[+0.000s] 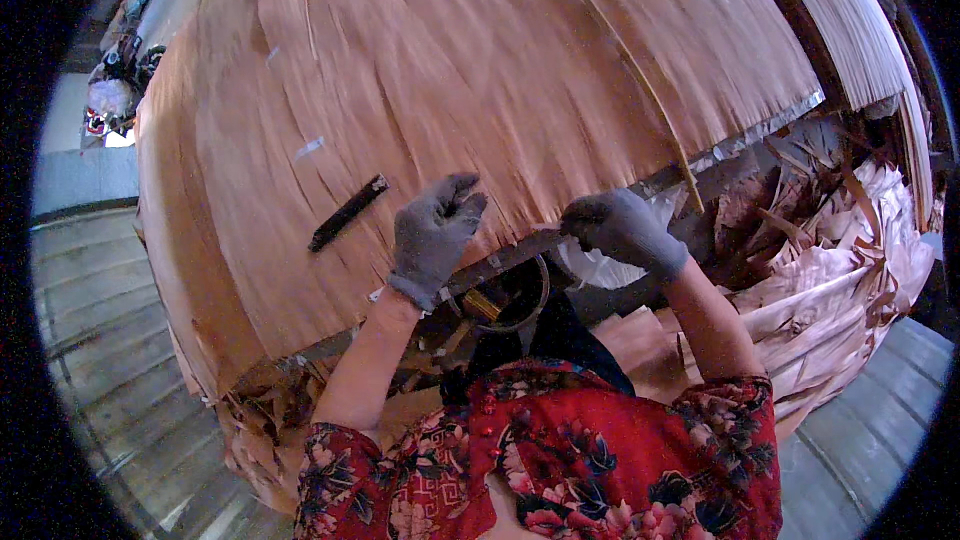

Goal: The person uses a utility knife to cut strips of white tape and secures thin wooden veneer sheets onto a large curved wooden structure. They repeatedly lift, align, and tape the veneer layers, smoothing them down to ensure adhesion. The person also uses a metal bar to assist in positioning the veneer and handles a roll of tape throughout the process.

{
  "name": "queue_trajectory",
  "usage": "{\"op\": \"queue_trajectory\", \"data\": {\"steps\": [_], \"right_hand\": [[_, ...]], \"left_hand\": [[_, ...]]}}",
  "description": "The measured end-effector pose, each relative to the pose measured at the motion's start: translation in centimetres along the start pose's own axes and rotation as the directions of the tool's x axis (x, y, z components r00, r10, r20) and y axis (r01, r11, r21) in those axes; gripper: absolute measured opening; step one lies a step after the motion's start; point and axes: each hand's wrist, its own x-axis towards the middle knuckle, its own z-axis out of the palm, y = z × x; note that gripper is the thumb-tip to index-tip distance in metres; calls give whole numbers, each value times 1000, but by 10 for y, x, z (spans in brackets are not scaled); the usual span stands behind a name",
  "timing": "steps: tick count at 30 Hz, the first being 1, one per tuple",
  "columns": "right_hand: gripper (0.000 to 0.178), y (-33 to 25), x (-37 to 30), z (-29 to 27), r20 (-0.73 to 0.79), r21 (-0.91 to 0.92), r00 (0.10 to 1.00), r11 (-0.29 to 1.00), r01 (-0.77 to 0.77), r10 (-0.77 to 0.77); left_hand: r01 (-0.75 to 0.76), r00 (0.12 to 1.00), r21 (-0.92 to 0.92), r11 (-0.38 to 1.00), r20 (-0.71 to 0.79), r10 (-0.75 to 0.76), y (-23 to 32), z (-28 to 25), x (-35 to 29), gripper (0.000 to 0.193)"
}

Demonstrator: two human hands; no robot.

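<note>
A wide sheet of reddish-brown wood veneer [470, 90] covers the work surface before me. Over its near edge, my left hand [437, 230], in a grey glove, has its fingers bent and apart with nothing visible between them. To the right, my gloved right hand [622, 230] is closed in a pinch at the same edge. A small pale scrap shows by its fingertips, too small to name. Whitish thin film [603, 268] hangs just below that hand. A dark, narrow flat bar [347, 212] lies on the veneer left of my left hand.
A long thin wood strip [635, 65] lies across the sheet, its end past the near edge. A bit of tape [309, 148] sticks to the veneer. Below the edge is a ring-shaped object [546, 290]. Torn veneer scraps [815, 270] heap at right; another veneer stack [840, 20] stands beyond.
</note>
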Motion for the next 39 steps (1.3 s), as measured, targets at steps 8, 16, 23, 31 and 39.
{"op": "queue_trajectory", "data": {"steps": [8,16,23,31,39], "right_hand": [[30,10,42,9,7,-317,988,937,-146,156],[41,5,49,2,-64,-462,976,861,-214,208],[36,16,48,-13,-80,-528,947,793,-305,311],[25,24,26,-9,-58,-419,995,902,-102,86],[13,17,6,-12,-79,-125,993,988,-95,85]], "left_hand": [[-448,845,459,768,-63,530,-13,32,14,98],[-354,898,563,747,-19,440,-34,65,25,115],[-431,888,415,802,35,459,3,68,32,94],[-568,786,576,588,169,594,3,119,69,74],[-523,816,409,748,-14,578,-10,120,71,58]]}}
